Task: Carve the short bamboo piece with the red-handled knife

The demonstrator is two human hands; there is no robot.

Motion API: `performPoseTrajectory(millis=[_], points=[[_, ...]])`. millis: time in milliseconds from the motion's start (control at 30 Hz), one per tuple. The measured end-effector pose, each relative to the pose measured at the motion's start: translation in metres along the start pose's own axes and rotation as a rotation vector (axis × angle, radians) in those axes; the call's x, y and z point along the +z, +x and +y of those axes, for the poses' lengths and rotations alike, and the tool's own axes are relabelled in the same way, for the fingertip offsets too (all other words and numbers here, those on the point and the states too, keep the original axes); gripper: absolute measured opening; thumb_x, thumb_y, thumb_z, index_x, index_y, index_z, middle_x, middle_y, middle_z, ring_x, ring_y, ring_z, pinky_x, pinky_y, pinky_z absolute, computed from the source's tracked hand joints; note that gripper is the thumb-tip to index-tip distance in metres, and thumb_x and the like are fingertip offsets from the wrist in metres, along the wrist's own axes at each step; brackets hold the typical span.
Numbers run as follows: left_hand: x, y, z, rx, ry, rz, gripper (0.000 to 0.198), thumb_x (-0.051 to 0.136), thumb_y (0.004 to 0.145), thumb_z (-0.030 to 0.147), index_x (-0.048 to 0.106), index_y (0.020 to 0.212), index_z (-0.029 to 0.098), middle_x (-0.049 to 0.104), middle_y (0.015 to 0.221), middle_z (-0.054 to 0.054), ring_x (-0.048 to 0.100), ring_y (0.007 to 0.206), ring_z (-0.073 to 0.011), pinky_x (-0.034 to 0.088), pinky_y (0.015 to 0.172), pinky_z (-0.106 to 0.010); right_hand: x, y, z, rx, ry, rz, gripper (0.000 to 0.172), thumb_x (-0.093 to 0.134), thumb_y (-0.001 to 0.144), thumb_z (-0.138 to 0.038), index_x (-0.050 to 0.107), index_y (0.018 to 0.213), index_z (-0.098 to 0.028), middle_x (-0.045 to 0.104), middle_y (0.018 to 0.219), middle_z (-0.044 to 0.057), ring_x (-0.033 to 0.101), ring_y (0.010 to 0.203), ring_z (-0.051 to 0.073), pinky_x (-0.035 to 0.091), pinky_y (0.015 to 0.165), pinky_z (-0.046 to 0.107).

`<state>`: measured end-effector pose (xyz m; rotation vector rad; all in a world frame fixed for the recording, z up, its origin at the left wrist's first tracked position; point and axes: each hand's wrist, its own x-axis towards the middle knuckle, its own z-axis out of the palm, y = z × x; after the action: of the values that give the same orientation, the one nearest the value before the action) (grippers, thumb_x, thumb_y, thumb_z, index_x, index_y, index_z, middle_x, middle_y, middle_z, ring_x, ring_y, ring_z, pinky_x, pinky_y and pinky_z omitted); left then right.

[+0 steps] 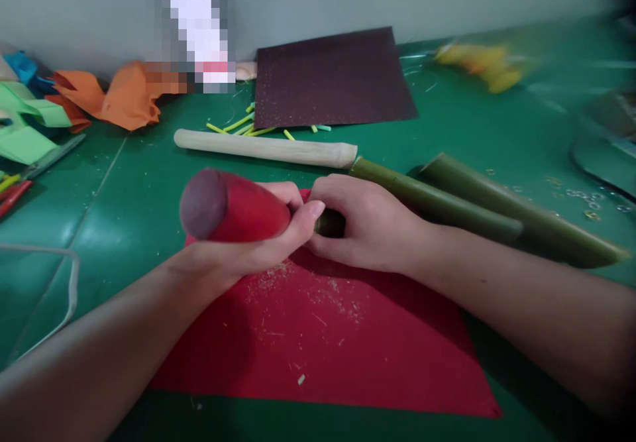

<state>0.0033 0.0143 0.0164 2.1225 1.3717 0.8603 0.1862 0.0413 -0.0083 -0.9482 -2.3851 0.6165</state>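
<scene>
My left hand (pixel 283 230) is wrapped round a thick red cylinder (pixel 253 210), whose dull purple-grey end faces up and to the left. My right hand (pixel 362 220) is closed round a short dark green piece (pixel 332 223) that looks like bamboo; most of it is hidden by the fingers. Both hands touch over a red sheet (pixel 387 342) sprinkled with pale dust and shavings. Whether the green piece joins the red cylinder cannot be seen. Just beyond the hands lies a pale bamboo stick (pixel 268 150).
Two green bamboo lengths (pixel 437 197) lie on the right. Behind are a dark brown sheet (pixel 332 84) and short yellow-green sticks (pixel 238 124). Folded orange paper (pixel 124 97) and light green paper (pixel 24 124) lie left, near a white cable (pixel 74 283). Small clear rings (pixel 589 198) are scattered right.
</scene>
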Motion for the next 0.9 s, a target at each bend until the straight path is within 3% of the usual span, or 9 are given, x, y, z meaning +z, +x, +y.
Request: performPoseTrajectory(millis=[200, 400, 533, 700, 767, 900], points=[[0.012, 0.002, -0.010, -0.092, -0.196, 0.225, 0.024, 0.064, 0.086, 0.031, 0.061, 0.065, 0.021, 0.054, 0.054, 0.005, 0.046, 0.047, -0.0062, 0.040, 0.046, -0.019, 0.002, 0.000, -0.001, -0.019, -0.016, -0.030, 0.018, 0.064, 0.078, -0.033, 0.061, 0.082, -0.015, 0.064, 0.085, 0.007, 0.056, 0.079, 0.019, 0.041, 0.073, 0.031], [0.010, -0.001, -0.009, -0.110, -0.341, 0.205, 0.031, 0.062, 0.085, 0.023, 0.053, 0.056, 0.019, 0.044, 0.045, 0.007, 0.035, 0.038, -0.0042, 0.034, 0.039, -0.018, 0.003, 0.000, 0.000, 0.010, -0.013, -0.017, 0.019, 0.065, 0.078, -0.034, 0.059, 0.080, -0.017, 0.058, 0.077, 0.002, 0.051, 0.071, 0.015, 0.038, 0.066, 0.029], [0.006, -0.001, -0.008, -0.042, -0.308, 0.088, 0.032, 0.063, 0.085, 0.024, 0.054, 0.055, 0.019, 0.046, 0.046, 0.007, 0.040, 0.040, -0.0040, 0.034, 0.039, -0.016, 0.004, 0.000, 0.000, 0.023, -0.024, 0.000, 0.023, 0.067, 0.077, -0.036, 0.051, 0.074, -0.019, 0.050, 0.071, -0.001, 0.044, 0.066, 0.013, 0.034, 0.062, 0.028], [0.003, 0.001, -0.003, -0.002, -0.236, 0.045, 0.030, 0.063, 0.082, 0.020, 0.054, 0.053, 0.017, 0.052, 0.049, 0.006, 0.046, 0.045, -0.0047, 0.037, 0.042, -0.015, 0.004, -0.001, 0.000, 0.016, -0.010, 0.007, 0.023, 0.066, 0.077, -0.032, 0.047, 0.072, -0.020, 0.048, 0.069, -0.002, 0.042, 0.063, 0.012, 0.032, 0.061, 0.028], [0.004, 0.001, -0.004, -0.003, -0.208, 0.060, 0.029, 0.063, 0.082, 0.020, 0.055, 0.053, 0.018, 0.053, 0.049, 0.005, 0.046, 0.045, -0.0052, 0.037, 0.042, -0.016, 0.003, -0.001, -0.001, 0.014, -0.014, 0.005, 0.022, 0.065, 0.077, -0.032, 0.048, 0.071, -0.020, 0.049, 0.069, -0.001, 0.042, 0.063, 0.012, 0.032, 0.061, 0.028], [0.010, 0.001, -0.010, -0.027, -0.069, 0.202, 0.027, 0.065, 0.085, 0.032, 0.060, 0.061, 0.020, 0.056, 0.054, 0.005, 0.050, 0.050, -0.0073, 0.041, 0.047, -0.018, 0.003, 0.000, -0.001, 0.008, -0.019, -0.020, 0.019, 0.065, 0.077, -0.034, 0.055, 0.076, -0.018, 0.058, 0.078, 0.003, 0.051, 0.072, 0.016, 0.037, 0.066, 0.030]])
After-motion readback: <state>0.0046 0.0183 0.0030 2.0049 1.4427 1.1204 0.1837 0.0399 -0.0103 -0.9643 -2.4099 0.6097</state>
